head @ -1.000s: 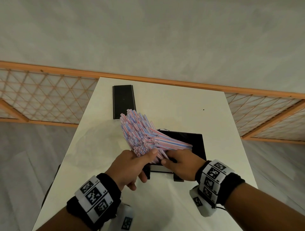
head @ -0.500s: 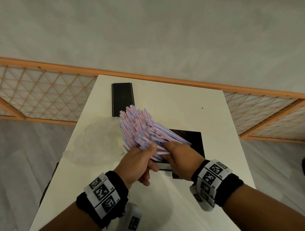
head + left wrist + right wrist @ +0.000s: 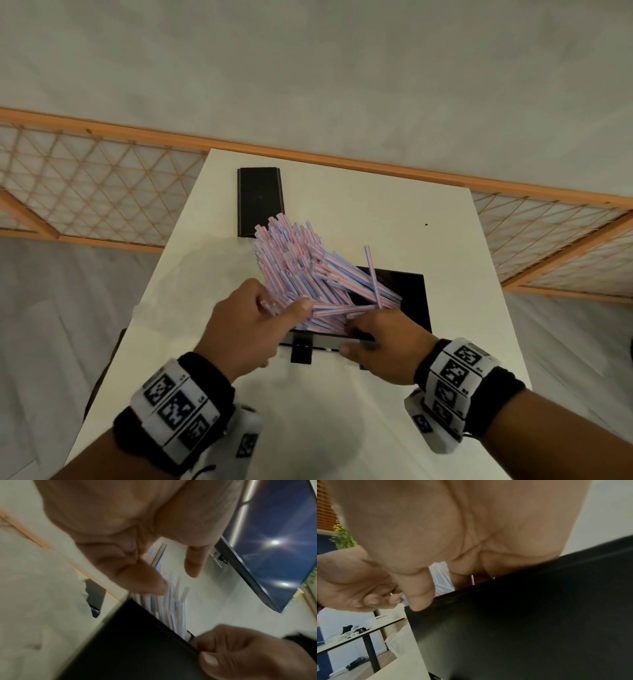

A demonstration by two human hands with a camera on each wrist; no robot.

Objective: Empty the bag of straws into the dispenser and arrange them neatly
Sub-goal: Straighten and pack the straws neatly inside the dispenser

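The straws [image 3: 301,270] are seen as thin, smooth tubes striped pink, blue and white, seemingly plastic. The dispenser [image 3: 411,301] is shown in black with a smooth, faintly glossy wall. The table [image 3: 359,212] is finished in matt white. A black lid [image 3: 260,200] is given a dull sheen. The screen frame [image 3: 102,133] looks like bare wood.

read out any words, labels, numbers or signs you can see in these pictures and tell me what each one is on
No words, brands or numbers can be read anywhere.
Wristbands: black-and-white square code markers, no words; tiny characters beside them are too small to read.
Black dispenser, black lid, striped straws: no print visible.
Both wrist views: too blurred to show any text.
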